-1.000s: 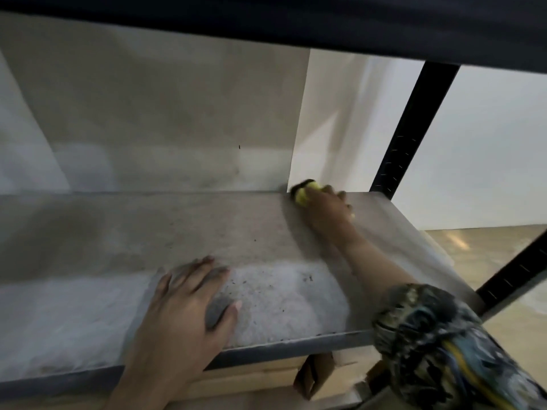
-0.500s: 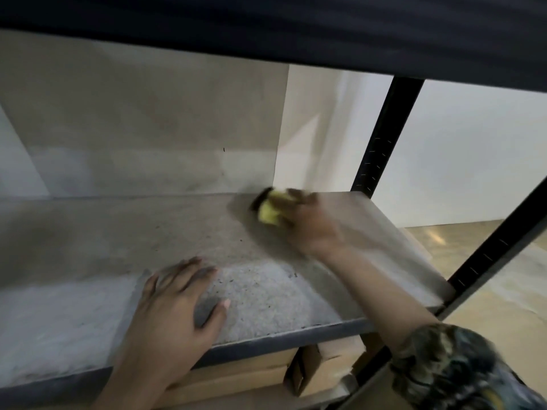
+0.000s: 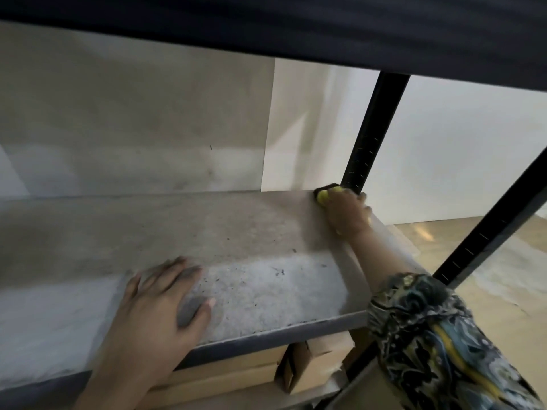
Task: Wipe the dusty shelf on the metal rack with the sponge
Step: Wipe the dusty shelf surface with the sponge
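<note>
A grey, dusty shelf (image 3: 242,232) of the metal rack spreads across the head view, speckled with dark crumbs near its front. My right hand (image 3: 347,213) grips a yellow sponge (image 3: 324,195) with a dark scouring side and presses it on the shelf's far right corner, beside the rear black upright (image 3: 367,137). Most of the sponge is hidden under my fingers. My left hand (image 3: 159,300) rests flat on the front part of the shelf, fingers spread, holding nothing.
The dark underside of the upper shelf (image 3: 266,22) runs across the top. A second black upright (image 3: 488,229) slants at the right. Cardboard boxes (image 3: 296,368) sit below the shelf. A pale wall stands behind, with tan floor (image 3: 488,291) at the right.
My right hand first slid the sponge left along the back edge, then swept it right to the far corner by the rear upright. My left hand stayed in place.
</note>
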Demonstrator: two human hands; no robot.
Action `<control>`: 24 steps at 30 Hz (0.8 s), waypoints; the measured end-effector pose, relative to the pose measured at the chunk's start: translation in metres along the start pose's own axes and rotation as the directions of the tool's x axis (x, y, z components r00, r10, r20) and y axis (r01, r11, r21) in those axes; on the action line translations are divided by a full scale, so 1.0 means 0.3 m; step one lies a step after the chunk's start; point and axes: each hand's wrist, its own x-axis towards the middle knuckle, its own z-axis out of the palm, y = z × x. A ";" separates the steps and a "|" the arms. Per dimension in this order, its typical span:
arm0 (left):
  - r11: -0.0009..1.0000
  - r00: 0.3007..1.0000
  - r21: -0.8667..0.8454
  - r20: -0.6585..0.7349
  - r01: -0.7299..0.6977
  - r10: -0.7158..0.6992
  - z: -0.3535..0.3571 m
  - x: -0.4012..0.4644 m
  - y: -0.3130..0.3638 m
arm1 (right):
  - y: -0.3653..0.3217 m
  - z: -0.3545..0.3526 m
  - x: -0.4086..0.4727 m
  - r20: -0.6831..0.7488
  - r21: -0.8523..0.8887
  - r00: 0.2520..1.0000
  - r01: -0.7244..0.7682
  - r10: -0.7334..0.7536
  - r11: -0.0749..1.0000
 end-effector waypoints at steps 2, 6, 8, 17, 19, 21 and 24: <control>1.000 1.000 0.008 -0.001 -0.011 0.011 -0.002 0.002 0.004 | 0.093 -0.021 -0.008 -0.036 -0.064 0.995 -0.092 0.090 0.994; 1.000 1.000 0.006 0.011 -0.002 0.002 -0.007 0.003 0.007 | 0.187 -0.108 -0.021 -0.071 -0.063 0.953 -0.300 0.295 0.952; 1.000 1.000 0.010 0.015 -0.004 0.003 -0.010 0.002 0.007 | 0.134 -0.151 -0.077 -0.083 0.017 0.972 -0.218 0.219 0.976; 0.999 0.999 0.029 0.038 -0.026 0.024 -0.012 0.004 0.004 | 0.082 -0.071 -0.423 -0.011 0.004 0.951 0.309 -0.309 0.951; 0.998 0.998 0.036 0.038 -0.042 0.041 -0.013 0.002 0.002 | 0.195 -0.110 -0.334 -0.051 -0.019 0.998 -0.039 0.038 0.999; 0.999 0.999 0.032 0.030 -0.043 0.042 -0.015 0.000 0.004 | 0.256 -0.156 -0.286 -0.073 0.027 0.980 -0.184 0.185 0.983; 0.999 0.999 0.022 0.015 -0.039 0.038 -0.012 0.000 0.006 | 0.274 -0.158 -0.288 -0.186 -0.055 0.982 -0.043 0.033 0.998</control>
